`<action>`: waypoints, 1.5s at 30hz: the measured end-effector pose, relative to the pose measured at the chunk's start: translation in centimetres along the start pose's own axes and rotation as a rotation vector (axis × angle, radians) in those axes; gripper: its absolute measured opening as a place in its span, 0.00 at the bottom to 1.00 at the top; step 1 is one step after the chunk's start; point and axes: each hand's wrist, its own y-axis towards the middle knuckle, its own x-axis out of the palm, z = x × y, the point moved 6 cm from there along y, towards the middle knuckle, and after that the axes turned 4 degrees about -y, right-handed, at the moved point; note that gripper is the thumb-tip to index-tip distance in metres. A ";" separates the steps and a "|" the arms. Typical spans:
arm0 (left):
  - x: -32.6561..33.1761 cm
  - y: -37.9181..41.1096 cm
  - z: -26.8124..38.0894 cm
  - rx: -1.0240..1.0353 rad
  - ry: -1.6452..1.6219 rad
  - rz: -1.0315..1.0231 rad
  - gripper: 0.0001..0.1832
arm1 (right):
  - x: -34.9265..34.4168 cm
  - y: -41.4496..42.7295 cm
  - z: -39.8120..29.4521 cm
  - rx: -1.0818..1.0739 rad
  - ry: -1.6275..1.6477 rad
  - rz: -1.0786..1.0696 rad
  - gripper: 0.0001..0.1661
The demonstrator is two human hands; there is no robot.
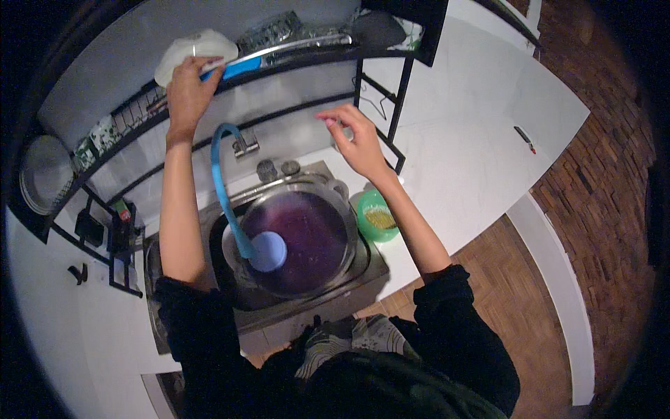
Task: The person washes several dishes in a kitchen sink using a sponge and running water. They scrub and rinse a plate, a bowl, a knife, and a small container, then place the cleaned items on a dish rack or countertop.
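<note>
My left hand (191, 89) reaches up to the dish rack shelf. Its thumb and fingers close around the left end of a flat blue item (243, 68) with a pale edge, whose exact kind I cannot tell. Free in the air in front of the wall is my right hand (356, 139), fingers bent and holding nothing visible. Below both hands, a large metal basin (340, 209) in the sink holds dark purplish liquid (309, 241). A light-blue round lid or cup (269, 251) sits in it, by the end of a blue hose (217, 173) running from the wall tap (245, 147).
The black rack (282, 112) spans the sink, bearing a whitish bowl (196, 47), glassware (272, 29) and plates (47, 173). A green bowl (369, 230) with a yellow sponge-like thing (381, 219) stands right of the sink. A small knife-like tool (523, 137) lies on the white counter (471, 131).
</note>
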 end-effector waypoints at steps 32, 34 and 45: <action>6.3 -45.7 5.2 -1.393 -1.116 -0.477 0.25 | 22.7 -22.1 5.0 0.836 0.826 -0.470 0.12; 6.6 -44.9 5.7 -1.593 -1.455 -0.327 0.28 | 18.9 -19.4 1.7 0.528 0.475 -0.508 0.12; 9.5 -43.9 11.1 -1.671 -1.672 -0.250 0.16 | 4.8 -21.4 14.4 0.399 -0.466 -0.527 0.12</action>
